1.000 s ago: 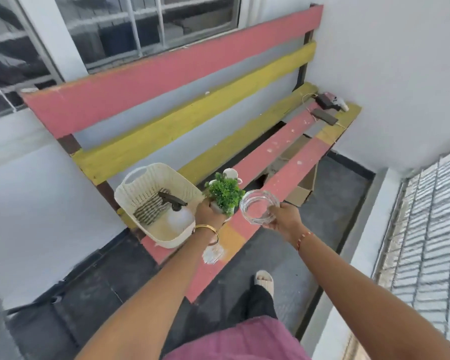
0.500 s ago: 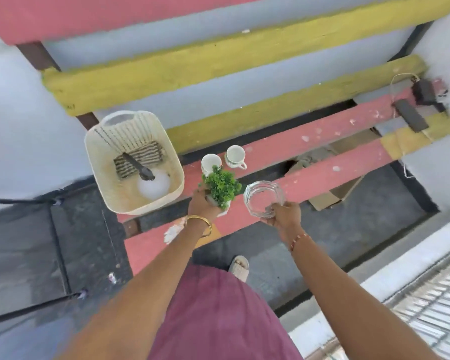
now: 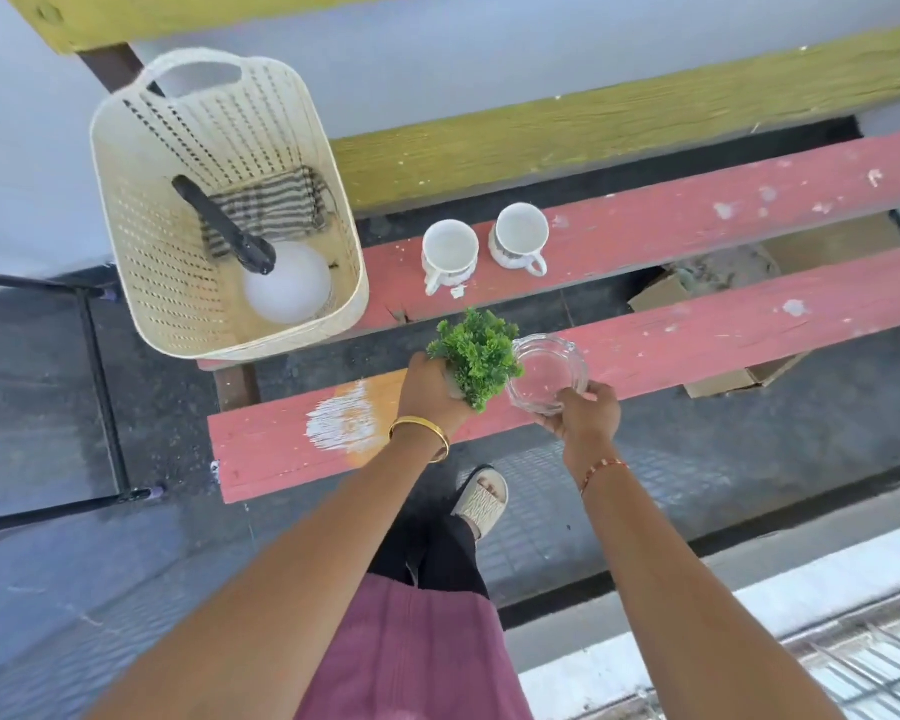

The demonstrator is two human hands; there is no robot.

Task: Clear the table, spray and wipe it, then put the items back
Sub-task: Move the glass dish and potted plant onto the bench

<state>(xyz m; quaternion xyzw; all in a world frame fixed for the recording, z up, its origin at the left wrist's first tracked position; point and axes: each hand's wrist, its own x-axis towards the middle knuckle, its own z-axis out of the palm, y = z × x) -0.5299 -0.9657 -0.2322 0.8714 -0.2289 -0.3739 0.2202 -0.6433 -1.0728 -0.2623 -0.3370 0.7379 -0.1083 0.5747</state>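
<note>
Two hands full: over the table's (image 3: 302,449) near plank, my left hand (image 3: 434,392) grips the plant (image 3: 476,356), my right hand (image 3: 583,413) pinches the glass dish (image 3: 546,374). I judge clearing underway; next, set both down, cups (image 3: 450,252) at twelve o'clock.

A basket (image 3: 178,163) is sitting at the left end of the bench (image 3: 697,226), on its back slat, with a spray bottle (image 3: 281,275) standing in it and a folded cloth (image 3: 271,205) lying behind the bottle. Two cups (image 3: 450,252) (image 3: 520,236) are standing side by side on the middle slat, just right of the basket. In front of them, over the front slat, the left hand (image 3: 430,392) is holding a small plant (image 3: 476,356) and the right hand (image 3: 585,415) is holding a glass dish (image 3: 546,374) just right of it, the two touching.
</note>
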